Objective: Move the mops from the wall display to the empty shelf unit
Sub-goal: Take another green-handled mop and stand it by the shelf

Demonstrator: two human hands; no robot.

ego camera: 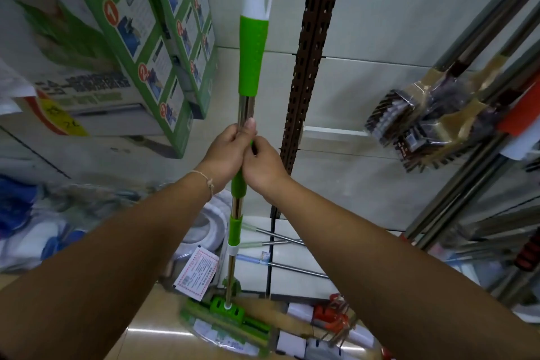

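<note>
Mop upright, our left hand and right hand wrapped around its pole; shelving not yet done.

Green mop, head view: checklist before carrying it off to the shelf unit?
1. Two-handed hold: ok. The left hand and right hand both grip the mop pole mid-length, touching each other.
2. Pole upright: ok, near vertical.
3. Mop head off the floor: cannot tell; it sits low, in clear wrap.
4. Clear of the brown slotted upright: ok, the pole stands apart from it.
5. Clear of the hanging brushes: ok, but a rightward swing could snag them.
6. Empty shelf unit in sight: cannot tell.
</note>
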